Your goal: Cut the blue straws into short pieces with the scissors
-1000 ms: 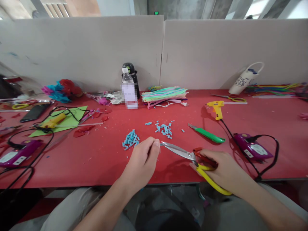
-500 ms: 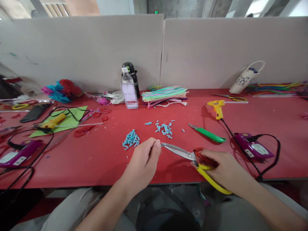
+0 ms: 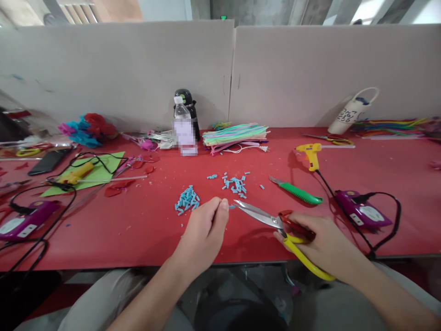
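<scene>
My left hand [image 3: 204, 230] is closed in a pinch, thumb against the bent fingers. What it grips is hidden. A small blue piece [image 3: 232, 207] shows just past the thumb tip; whether it is held or lies on the table I cannot tell. My right hand [image 3: 319, 246] is wrapped around scissors [image 3: 258, 214] with one red and one yellow handle. Their blades point at my left thumb, tips slightly parted and a short way off. Beyond my left hand lie a pile of short blue cut pieces [image 3: 187, 200] and a looser scatter of blue pieces [image 3: 237, 185].
On the red table [image 3: 120, 239] lie a green utility knife [image 3: 300, 193], a yellow glue gun [image 3: 312, 154] and a purple power strip [image 3: 363, 211]. Farther back are pastel pipe cleaners [image 3: 237, 135] and a clear bottle [image 3: 185, 128]. At left sits another yellow glue gun [image 3: 77, 174] on green paper.
The scissors have drawn back slightly to the right, away from my left thumb, and their tips have parted. The small blue piece now shows beside the thumb. My left hand has barely moved.
</scene>
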Demonstrator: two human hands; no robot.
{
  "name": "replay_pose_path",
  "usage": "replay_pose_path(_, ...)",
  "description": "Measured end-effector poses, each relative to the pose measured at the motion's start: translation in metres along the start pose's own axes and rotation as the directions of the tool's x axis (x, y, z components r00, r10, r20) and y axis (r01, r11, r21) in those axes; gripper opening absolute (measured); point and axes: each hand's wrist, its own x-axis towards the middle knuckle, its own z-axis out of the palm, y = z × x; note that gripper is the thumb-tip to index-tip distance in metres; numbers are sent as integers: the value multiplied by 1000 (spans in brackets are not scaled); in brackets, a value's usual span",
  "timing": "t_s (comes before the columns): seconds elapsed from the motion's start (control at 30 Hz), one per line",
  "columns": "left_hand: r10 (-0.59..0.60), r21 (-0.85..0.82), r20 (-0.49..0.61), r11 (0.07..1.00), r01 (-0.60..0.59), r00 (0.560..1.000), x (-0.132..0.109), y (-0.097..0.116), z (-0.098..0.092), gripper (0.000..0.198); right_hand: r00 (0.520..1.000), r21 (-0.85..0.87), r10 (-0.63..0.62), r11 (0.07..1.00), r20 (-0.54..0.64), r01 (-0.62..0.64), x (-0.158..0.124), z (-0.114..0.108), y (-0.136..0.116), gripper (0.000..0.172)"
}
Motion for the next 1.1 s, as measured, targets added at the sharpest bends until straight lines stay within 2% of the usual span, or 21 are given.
replay_pose_path(0.27,15,-9,9,1000,-15,1000,0,1,0,39,998,-66,-52,996,24,54,0,1,3,16)
replay_pose_path(0.5,-7,-19,10,1000,7,1000,0,1,1,40,999,-76,-6,997,45,9,2,0,-1,14)
replay_pose_path(1.1,-16,3,0,1000,16,1000,1,0,1,39,1000,-59,3,998,21,-2,0,3,-1,17)
